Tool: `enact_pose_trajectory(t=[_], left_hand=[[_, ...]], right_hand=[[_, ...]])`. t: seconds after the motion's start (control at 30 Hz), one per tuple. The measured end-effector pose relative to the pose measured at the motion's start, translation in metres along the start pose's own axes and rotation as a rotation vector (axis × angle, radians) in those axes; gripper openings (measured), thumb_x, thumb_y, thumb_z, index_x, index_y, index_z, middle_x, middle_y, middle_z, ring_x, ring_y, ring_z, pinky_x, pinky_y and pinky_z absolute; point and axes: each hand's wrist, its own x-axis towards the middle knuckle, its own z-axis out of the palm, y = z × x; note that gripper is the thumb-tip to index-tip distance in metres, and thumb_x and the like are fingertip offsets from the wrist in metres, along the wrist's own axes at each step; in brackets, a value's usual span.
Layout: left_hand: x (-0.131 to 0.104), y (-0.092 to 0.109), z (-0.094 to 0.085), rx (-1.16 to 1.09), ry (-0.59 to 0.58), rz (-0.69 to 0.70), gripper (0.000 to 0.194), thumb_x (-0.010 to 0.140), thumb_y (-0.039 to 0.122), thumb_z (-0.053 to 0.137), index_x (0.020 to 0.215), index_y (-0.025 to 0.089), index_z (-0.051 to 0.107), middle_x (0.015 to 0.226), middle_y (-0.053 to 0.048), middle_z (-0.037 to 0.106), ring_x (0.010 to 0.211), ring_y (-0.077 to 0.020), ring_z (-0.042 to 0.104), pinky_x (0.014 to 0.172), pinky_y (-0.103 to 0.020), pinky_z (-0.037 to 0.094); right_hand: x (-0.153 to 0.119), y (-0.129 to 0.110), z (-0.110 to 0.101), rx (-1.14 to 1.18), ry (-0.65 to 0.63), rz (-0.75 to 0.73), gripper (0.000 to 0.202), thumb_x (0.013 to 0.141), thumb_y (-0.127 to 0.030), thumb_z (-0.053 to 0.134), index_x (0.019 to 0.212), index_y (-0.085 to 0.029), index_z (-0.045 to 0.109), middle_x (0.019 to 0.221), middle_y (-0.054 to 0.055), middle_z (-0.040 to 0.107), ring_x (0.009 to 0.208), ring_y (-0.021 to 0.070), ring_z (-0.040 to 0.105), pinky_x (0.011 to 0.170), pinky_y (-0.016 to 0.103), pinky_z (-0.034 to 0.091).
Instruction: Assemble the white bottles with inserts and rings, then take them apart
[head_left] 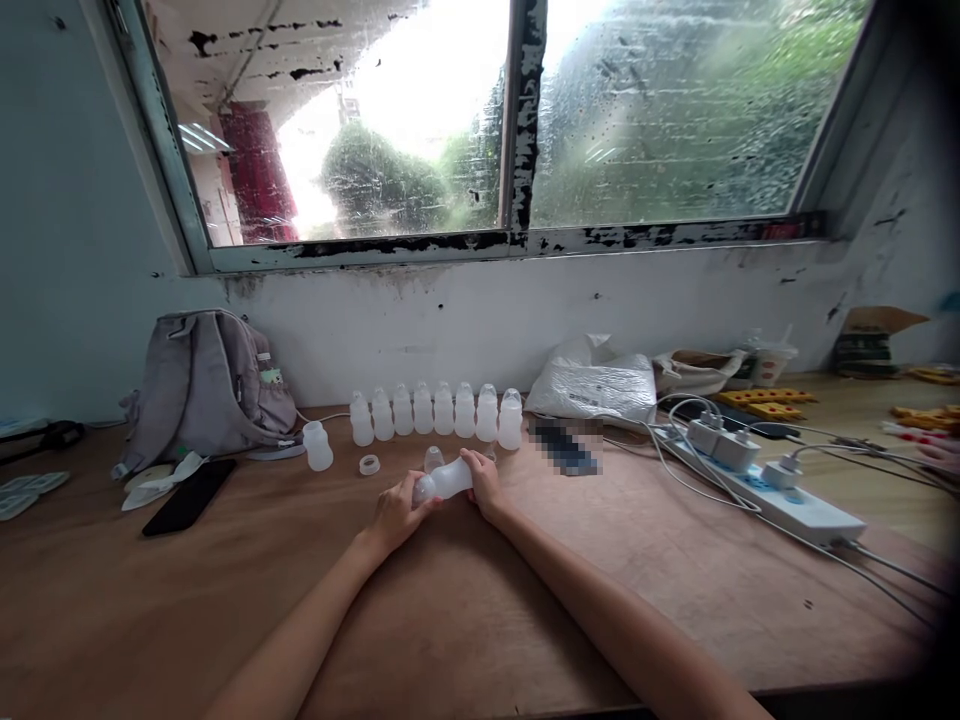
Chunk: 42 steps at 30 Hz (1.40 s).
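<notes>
Both hands grip one frosted white baby bottle [452, 479], tilted nearly flat just above the wooden table. My left hand [397, 514] is closed round its left end, where a paler part shows. My right hand [483, 482] is closed round the other end, its fingers wrapped over the base. Right behind the bottle is a clear dome-shaped cap [433, 458], partly hidden. A white collar ring [369, 464] lies to the left. Farther left stands a bottle without a cap [318, 447]. Several capped baby bottles [423, 409] stand upright in a row beyond my hands.
A grey backpack [202, 385] leans on the wall at left, with a black phone [189, 497] before it. At right are a silvery plastic bag [596, 383], a blurred-out patch [566, 447] and a white power strip [795, 512] with trailing cables. A window [517, 130] is above.
</notes>
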Motion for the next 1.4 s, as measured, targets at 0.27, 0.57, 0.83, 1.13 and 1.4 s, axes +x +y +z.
enact_pose_trajectory(t=[0.27, 0.57, 0.83, 1.13, 1.4], left_hand=[[0.012, 0.001, 0.005, -0.565, -0.034, -0.359, 0.039, 0.072, 0.055, 0.045, 0.09, 0.02, 0.045, 0.05, 0.006, 0.045, 0.041, -0.0086, 0.043, 0.043, -0.019, 0.031], [0.016, -0.011, -0.004, -0.944, -0.328, -0.544, 0.045, 0.071, 0.064, 0.034, 0.082, 0.02, 0.036, 0.047, 0.01, 0.035, 0.028, -0.0015, 0.019, 0.033, -0.014, 0.011], [0.014, -0.014, 0.0, -0.808, -0.066, -0.427, 0.039, 0.071, 0.054, 0.046, 0.09, 0.021, 0.038, 0.047, 0.009, 0.045, 0.035, -0.0057, 0.034, 0.038, -0.016, 0.023], [0.008, -0.014, -0.009, -0.288, 0.123, -0.077, 0.03, 0.074, 0.043, 0.051, 0.093, 0.02, 0.044, 0.057, 0.005, 0.057, 0.048, -0.0104, 0.053, 0.05, -0.021, 0.041], [0.008, -0.028, -0.01, -0.042, 0.242, 0.366, 0.029, 0.077, 0.034, 0.054, 0.1, 0.02, 0.046, 0.105, -0.006, 0.059, 0.09, -0.0159, 0.06, 0.074, -0.028, 0.051]], right_hand=[[0.001, 0.0, -0.003, -0.107, 0.144, -0.128, 0.033, 0.07, -0.047, 0.045, 0.054, -0.018, 0.05, 0.045, -0.002, 0.048, 0.045, 0.0125, 0.043, 0.041, 0.022, 0.029], [-0.006, -0.008, 0.001, -0.216, 0.187, -0.237, 0.033, 0.076, -0.045, 0.039, 0.059, -0.018, 0.049, 0.056, -0.002, 0.049, 0.057, 0.0144, 0.044, 0.053, 0.023, 0.032], [-0.002, -0.003, 0.003, -0.298, 0.199, -0.211, 0.033, 0.077, -0.044, 0.038, 0.058, -0.019, 0.05, 0.056, 0.0, 0.051, 0.057, 0.0159, 0.045, 0.053, 0.024, 0.03], [0.002, 0.002, 0.002, -0.279, 0.213, -0.153, 0.035, 0.076, -0.045, 0.038, 0.058, -0.018, 0.051, 0.053, -0.001, 0.05, 0.054, 0.0156, 0.044, 0.052, 0.024, 0.029], [0.007, 0.002, 0.0, -0.188, 0.206, -0.058, 0.033, 0.072, -0.045, 0.043, 0.056, -0.018, 0.052, 0.054, 0.0, 0.052, 0.054, 0.0148, 0.045, 0.05, 0.023, 0.031]])
